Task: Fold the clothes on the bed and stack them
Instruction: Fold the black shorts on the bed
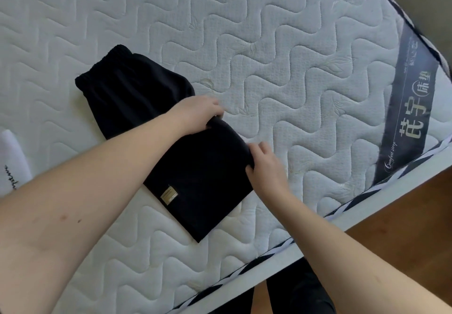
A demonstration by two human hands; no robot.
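Note:
A pair of black shorts lies on the white quilted mattress, elastic waistband toward the upper left. The lower part is doubled over, and a small gold label shows on top of it. My left hand grips the far corner of the folded edge. My right hand pinches the near corner of that same edge, fingers curled into the cloth. Both forearms reach in from the bottom of the view.
A white garment with black script shows at the left edge. The mattress's near edge runs diagonally with a dark printed band at the right. Wooden floor lies beyond it, and my dark-clothed legs stand below.

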